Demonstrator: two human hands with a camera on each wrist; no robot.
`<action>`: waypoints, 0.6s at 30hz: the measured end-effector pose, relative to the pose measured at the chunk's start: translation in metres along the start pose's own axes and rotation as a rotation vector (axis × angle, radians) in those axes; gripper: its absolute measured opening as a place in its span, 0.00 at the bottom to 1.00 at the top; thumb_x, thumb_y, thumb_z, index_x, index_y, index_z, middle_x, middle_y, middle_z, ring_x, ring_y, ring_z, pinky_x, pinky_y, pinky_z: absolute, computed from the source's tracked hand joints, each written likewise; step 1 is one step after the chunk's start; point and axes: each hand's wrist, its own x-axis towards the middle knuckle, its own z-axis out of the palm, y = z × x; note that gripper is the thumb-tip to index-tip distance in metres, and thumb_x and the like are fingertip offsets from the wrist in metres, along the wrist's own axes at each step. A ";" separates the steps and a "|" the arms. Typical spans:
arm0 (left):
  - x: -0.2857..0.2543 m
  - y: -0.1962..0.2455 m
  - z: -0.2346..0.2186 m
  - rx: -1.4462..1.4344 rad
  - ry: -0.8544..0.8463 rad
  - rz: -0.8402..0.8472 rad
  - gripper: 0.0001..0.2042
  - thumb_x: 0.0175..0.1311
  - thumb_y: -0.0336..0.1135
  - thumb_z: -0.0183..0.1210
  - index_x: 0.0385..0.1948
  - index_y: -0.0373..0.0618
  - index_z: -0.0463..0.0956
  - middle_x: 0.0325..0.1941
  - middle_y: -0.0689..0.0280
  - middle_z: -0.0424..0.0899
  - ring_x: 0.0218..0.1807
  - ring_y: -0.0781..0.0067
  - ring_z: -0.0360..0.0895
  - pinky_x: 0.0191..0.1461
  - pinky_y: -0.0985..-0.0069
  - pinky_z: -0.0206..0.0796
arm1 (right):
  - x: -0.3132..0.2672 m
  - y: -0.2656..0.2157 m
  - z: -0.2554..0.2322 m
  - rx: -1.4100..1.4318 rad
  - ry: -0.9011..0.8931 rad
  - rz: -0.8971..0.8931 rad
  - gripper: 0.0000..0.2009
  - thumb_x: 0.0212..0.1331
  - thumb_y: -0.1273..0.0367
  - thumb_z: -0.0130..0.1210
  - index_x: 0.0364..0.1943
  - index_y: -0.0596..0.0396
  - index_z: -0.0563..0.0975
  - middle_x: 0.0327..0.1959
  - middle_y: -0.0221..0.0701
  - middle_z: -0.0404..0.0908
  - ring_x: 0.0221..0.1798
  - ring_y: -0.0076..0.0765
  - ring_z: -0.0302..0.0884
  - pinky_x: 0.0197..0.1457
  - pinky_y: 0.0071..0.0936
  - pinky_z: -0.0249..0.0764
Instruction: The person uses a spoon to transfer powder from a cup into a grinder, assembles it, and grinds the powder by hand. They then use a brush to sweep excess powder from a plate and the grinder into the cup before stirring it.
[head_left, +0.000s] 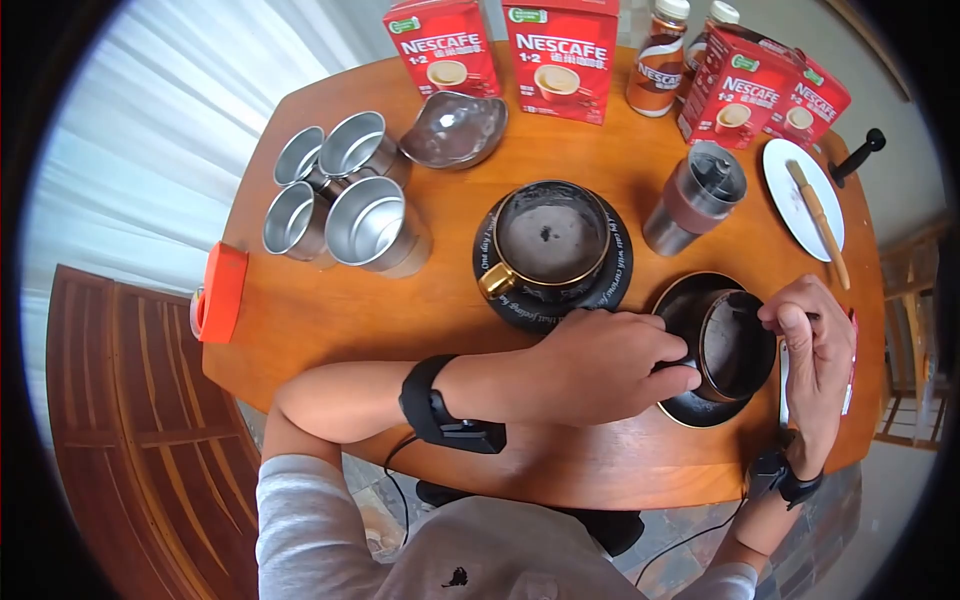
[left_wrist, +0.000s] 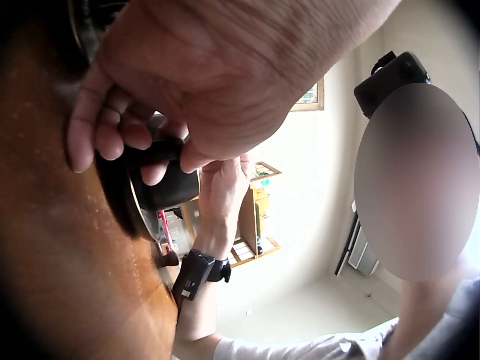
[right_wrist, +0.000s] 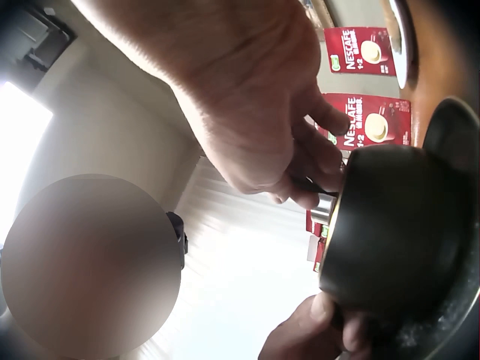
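A black cup point(head_left: 737, 345) with a thin gold rim stands on a black saucer point(head_left: 690, 408) at the front right, with dark liquid inside. My left hand point(head_left: 615, 365) reaches across from the left and pinches the cup's handle between thumb and fingers. Over the cup's right rim, my right hand point(head_left: 815, 350) pinches a thin dark stick point(right_wrist: 304, 184) whose lower end is hidden. The right wrist view shows the cup's side point(right_wrist: 386, 232) close below the right fingers. A second black cup point(head_left: 552, 235) with a gold handle, also filled, sits on a lettered black saucer point(head_left: 622, 265) to the left.
Behind the cups stand a steel grinder point(head_left: 695, 200), a brown bowl point(head_left: 455, 130), red Nescafe boxes point(head_left: 562, 60) and bottles point(head_left: 657, 60). Several steel cups point(head_left: 370, 220) are at left. A white plate point(head_left: 785, 190) with a wooden-handled tool point(head_left: 820, 215) lies at right.
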 end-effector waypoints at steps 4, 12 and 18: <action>0.000 -0.001 0.002 -0.014 0.001 -0.003 0.19 0.80 0.50 0.53 0.39 0.42 0.80 0.41 0.53 0.81 0.48 0.43 0.82 0.51 0.51 0.72 | -0.003 0.003 -0.001 0.094 -0.021 0.021 0.15 0.77 0.64 0.55 0.33 0.61 0.79 0.28 0.34 0.79 0.31 0.32 0.76 0.36 0.29 0.70; 0.000 0.000 0.001 0.002 0.014 0.003 0.19 0.80 0.50 0.53 0.36 0.42 0.79 0.39 0.55 0.80 0.45 0.44 0.81 0.47 0.52 0.72 | -0.001 0.002 -0.003 0.171 -0.075 0.060 0.16 0.79 0.64 0.54 0.34 0.62 0.80 0.30 0.35 0.81 0.31 0.31 0.78 0.37 0.27 0.72; 0.001 0.004 -0.003 -0.001 -0.008 -0.033 0.20 0.80 0.50 0.54 0.33 0.41 0.75 0.35 0.57 0.76 0.39 0.47 0.78 0.43 0.55 0.68 | -0.003 0.003 -0.003 0.202 -0.064 0.101 0.15 0.78 0.66 0.53 0.35 0.63 0.80 0.30 0.35 0.81 0.32 0.32 0.79 0.37 0.28 0.73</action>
